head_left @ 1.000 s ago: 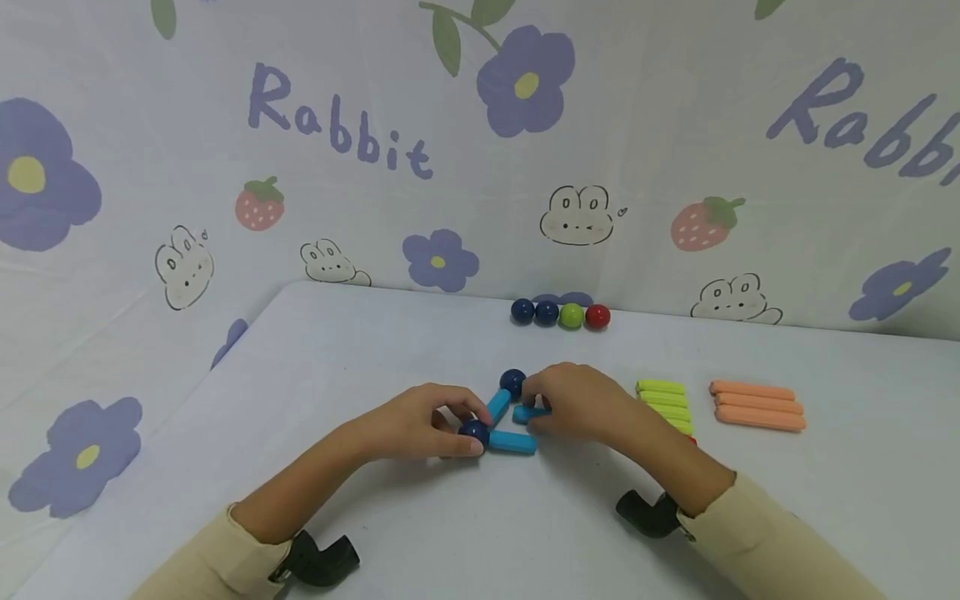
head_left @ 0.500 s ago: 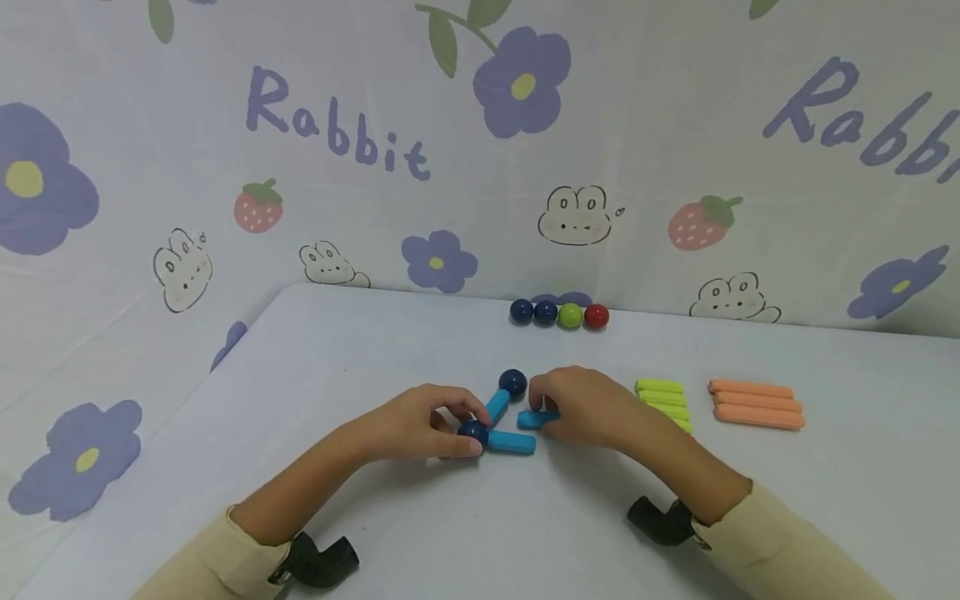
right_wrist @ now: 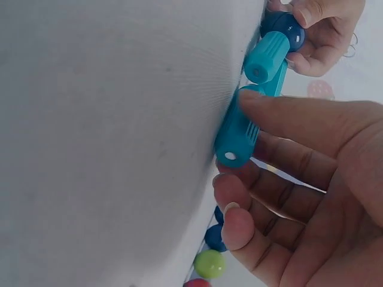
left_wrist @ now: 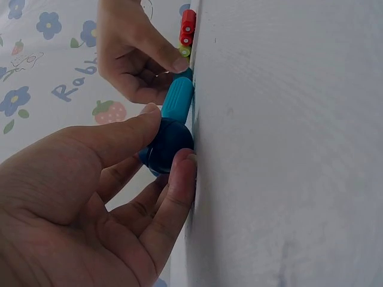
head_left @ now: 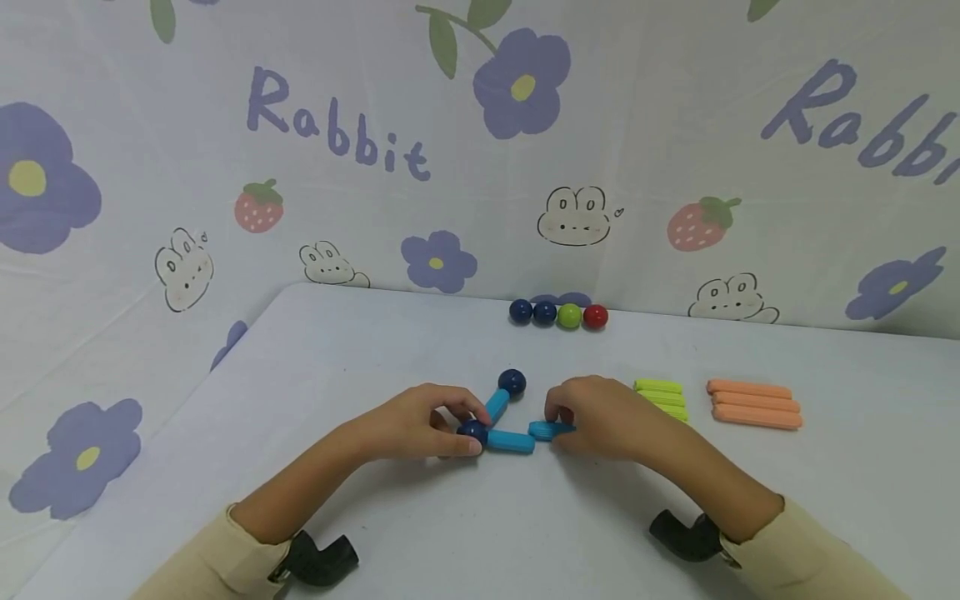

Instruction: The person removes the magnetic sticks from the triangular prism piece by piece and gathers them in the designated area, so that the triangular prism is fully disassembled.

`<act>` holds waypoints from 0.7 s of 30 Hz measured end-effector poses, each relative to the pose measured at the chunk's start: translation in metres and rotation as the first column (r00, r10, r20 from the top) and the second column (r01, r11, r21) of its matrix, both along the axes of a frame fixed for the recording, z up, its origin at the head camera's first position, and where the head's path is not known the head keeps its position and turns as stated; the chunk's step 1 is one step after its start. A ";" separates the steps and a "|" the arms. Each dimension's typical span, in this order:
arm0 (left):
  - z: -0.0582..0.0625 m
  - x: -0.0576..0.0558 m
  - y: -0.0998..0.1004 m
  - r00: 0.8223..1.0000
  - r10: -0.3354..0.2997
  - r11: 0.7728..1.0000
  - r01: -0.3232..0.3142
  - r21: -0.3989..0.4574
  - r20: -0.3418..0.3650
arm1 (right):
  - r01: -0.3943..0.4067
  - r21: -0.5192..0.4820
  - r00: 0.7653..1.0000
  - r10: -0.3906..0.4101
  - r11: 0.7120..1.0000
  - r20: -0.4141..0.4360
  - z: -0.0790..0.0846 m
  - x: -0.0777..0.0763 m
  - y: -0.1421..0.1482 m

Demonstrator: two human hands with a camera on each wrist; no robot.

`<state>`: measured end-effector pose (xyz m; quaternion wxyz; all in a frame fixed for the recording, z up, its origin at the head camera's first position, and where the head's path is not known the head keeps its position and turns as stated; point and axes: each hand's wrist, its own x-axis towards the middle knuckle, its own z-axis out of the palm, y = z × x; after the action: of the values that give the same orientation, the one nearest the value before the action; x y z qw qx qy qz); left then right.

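Note:
My left hand (head_left: 423, 422) grips a dark blue ball (head_left: 472, 432) on the table between thumb and fingers. Two light blue sticks join that ball: one stick (head_left: 512, 442) points right, the other (head_left: 497, 406) runs away from me to a second dark blue ball (head_left: 512, 382). To the right, my right hand (head_left: 600, 417) pinches a loose blue stick (head_left: 543, 430), its left end close to the tip of the right-pointing stick. In the right wrist view the thumb covers part of this held stick (right_wrist: 234, 137).
At the back of the table lies a row of balls: two dark blue balls (head_left: 532, 312), a green ball (head_left: 569, 316) and a red ball (head_left: 596, 317). Right of my right hand are several yellow-green sticks (head_left: 660, 388) and orange sticks (head_left: 756, 404). The left wrist view shows red sticks (left_wrist: 188, 24).
My right hand has moved right and a little towards me with the loose blue stick, away from the far ball. My left hand stays on its ball.

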<state>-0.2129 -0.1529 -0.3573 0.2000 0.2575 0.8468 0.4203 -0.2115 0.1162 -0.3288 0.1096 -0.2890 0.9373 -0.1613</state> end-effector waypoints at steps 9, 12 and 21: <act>-0.002 0.000 0.000 1.000 -0.004 1.000 0.004 -0.002 -0.007 | -0.013 -0.022 1.000 0.012 1.000 -0.029 0.000 0.007 0.013; -0.002 0.000 0.000 1.000 -0.010 1.000 0.010 0.000 -0.007 | -0.005 -0.042 0.999 0.003 0.999 -0.044 0.003 0.011 0.021; -0.002 0.000 0.000 1.000 -0.015 1.000 0.015 0.000 -0.012 | 0.050 -0.059 0.990 -0.057 0.997 -0.130 0.013 0.028 0.058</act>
<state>-0.2131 -0.1533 -0.3590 0.1982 0.2662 0.8460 0.4173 -0.1832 0.1740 -0.3159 0.0350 -0.2766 0.9450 -0.1710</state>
